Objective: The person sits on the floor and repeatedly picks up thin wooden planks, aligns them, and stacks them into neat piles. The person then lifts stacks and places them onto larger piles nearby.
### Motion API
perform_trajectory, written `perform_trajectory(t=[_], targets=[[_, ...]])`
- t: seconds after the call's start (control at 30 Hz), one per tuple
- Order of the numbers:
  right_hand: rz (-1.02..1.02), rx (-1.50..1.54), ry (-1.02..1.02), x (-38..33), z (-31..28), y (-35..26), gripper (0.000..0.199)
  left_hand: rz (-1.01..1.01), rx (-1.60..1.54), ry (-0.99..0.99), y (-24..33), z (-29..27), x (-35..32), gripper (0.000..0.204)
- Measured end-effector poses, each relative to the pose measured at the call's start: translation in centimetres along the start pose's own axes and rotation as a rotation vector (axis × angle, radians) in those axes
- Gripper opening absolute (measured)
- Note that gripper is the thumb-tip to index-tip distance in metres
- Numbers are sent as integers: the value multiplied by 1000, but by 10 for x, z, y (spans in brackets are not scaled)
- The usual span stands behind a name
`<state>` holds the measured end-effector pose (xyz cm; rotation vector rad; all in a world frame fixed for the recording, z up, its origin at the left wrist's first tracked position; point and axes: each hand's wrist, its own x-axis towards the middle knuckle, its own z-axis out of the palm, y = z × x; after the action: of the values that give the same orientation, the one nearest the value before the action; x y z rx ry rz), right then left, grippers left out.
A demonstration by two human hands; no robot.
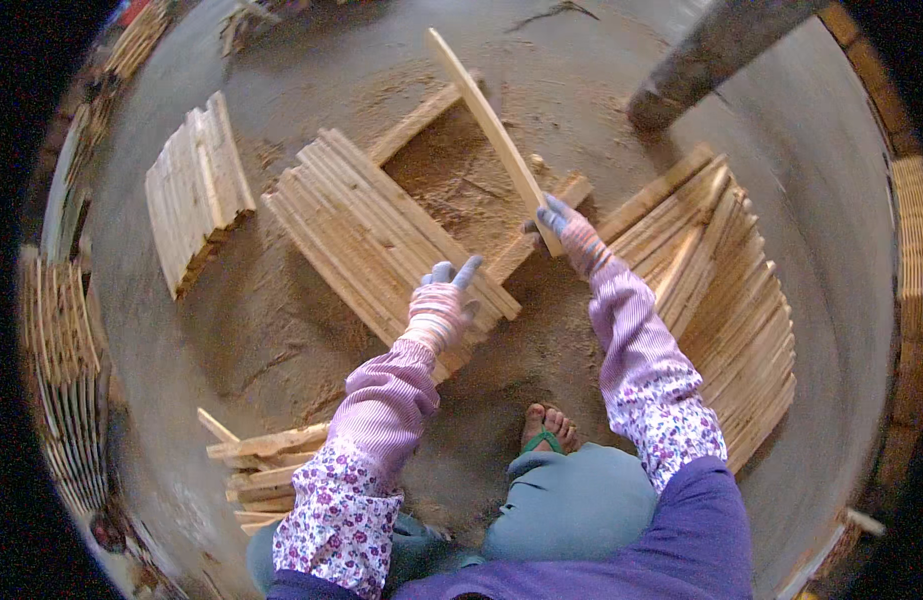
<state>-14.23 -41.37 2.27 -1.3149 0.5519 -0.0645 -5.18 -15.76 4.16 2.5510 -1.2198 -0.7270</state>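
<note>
Blue-grey trousered knees (pixel 571 500) fill the lower frame. Above them the gloved left hand (pixel 441 308) rests spread flat on a slanting row of pale wooden slats (pixel 381 235), likely steadying it; the gloved right hand (pixel 571 235) grips a long pale wooden slat (pixel 486 120), angled toward upper centre.
</note>
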Motion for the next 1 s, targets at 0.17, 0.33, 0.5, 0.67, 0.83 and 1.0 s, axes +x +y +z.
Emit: perform_trajectory(t=[0.17,0.33,0.5,0.67,0.83,1.0], targets=[[-81,-959,21,-13,25,52,50,-149,-197,721,-43,19,-35,82],[-132,-1337,-80,-18,82,22,52,-853,-710,586,-86,36,-84,100],[-78,-1002,-180,18,93,17,81,-742,-1168,595,-82,70,-67,113],[-106,-533,-332,36,102,33,95,-782,-1293,582,-79,69,-50,120],[-55,-278,-402,27,117,7,92,-687,-1420,591,-69,10,-67,106],[-136,-102,-409,29,129,-9,79,-722,-1172,533,-71,-51,-73,110]])
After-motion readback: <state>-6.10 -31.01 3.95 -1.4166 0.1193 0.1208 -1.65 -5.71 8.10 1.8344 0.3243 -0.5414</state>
